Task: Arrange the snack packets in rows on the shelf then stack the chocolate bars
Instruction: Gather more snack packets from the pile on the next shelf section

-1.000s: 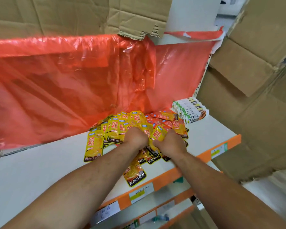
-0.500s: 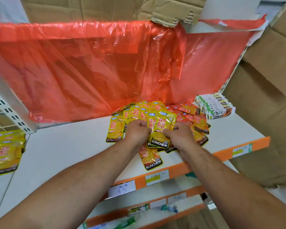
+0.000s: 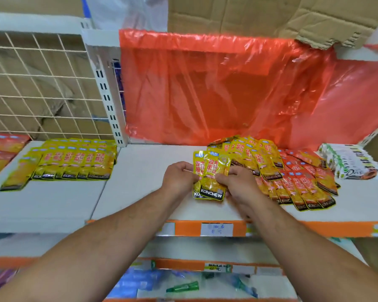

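Both bare forearms reach forward from the lower corners and meet over the front of the white shelf point(image 3: 140, 192). The left hand point(image 3: 179, 179) curls its fingers round the left edge of a small bundle of yellow snack packets point(image 3: 212, 177), and the right hand point(image 3: 240, 186) pinches the bundle's right edge, thumb on the front. The bundle is upright and faces the camera, just above the shelf's front. Its front packet reads "KONCHEW" in white on a black band. The red characters above that are too small to read.

Just behind and to the right lies a loose fan of yellow packets point(image 3: 249, 153), overlapping a spread of red-orange packets point(image 3: 297, 182) with the same black band. At the far right a stack of chocolate bars point(image 3: 349, 162) shows "Dove" on its end. On the neighbouring shelf to the left, yellow packets lie in neat rows point(image 3: 74, 160). A handwritten price label point(image 3: 216, 229) sits on the orange shelf strip, illegible. A red plastic sheet point(image 3: 205, 88) hangs behind.
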Demonstrator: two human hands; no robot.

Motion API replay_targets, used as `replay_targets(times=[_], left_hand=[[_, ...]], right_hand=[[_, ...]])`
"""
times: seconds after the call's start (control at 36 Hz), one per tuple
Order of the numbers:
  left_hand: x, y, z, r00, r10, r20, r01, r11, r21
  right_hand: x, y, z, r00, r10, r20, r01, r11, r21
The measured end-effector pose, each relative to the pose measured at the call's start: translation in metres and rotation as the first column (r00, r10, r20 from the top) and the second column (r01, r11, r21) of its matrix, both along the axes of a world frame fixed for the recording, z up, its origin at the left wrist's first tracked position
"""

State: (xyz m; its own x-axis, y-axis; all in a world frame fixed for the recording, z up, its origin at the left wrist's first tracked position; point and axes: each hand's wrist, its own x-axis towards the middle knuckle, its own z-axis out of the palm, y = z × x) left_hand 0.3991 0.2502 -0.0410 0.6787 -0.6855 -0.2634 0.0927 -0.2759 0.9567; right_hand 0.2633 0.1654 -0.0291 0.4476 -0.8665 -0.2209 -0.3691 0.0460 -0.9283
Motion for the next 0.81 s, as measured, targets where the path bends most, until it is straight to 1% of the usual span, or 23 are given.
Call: replay_targets(times=[0.22, 0.31, 0.47, 0.64, 0.81], left_hand=[[0.049, 0.108, 0.0, 0.985, 0.171, 0.001, -0.171, 0.985, 0.016], [0.065, 0.153, 0.0, 0.976, 0.217, -0.004, -0.217, 0.976, 0.02], [0.092, 0.227, -0.003, 0.957, 0.291, -0.007, -0.29, 0.957, 0.016], [0.112, 0.272, -0.007, 0.943, 0.332, 0.008, -0.332, 0.943, 0.025], [0.136, 0.288, -0.005, 0.935, 0.352, 0.035, -0.352, 0.936, 0.013]], right_hand=[[0.055, 0.086, 0.01, 0.983, 0.183, 0.027, -0.184, 0.981, 0.059], [0.074, 0.125, 0.011, 0.975, 0.214, 0.066, -0.221, 0.967, 0.126], [0.102, 0.19, 0.009, 0.969, 0.227, 0.097, -0.239, 0.96, 0.146], [0.123, 0.229, 0.003, 0.962, 0.262, 0.083, -0.272, 0.951, 0.149], [0.149, 0.241, 0.005, 0.953, 0.288, 0.095, -0.3, 0.942, 0.15]])
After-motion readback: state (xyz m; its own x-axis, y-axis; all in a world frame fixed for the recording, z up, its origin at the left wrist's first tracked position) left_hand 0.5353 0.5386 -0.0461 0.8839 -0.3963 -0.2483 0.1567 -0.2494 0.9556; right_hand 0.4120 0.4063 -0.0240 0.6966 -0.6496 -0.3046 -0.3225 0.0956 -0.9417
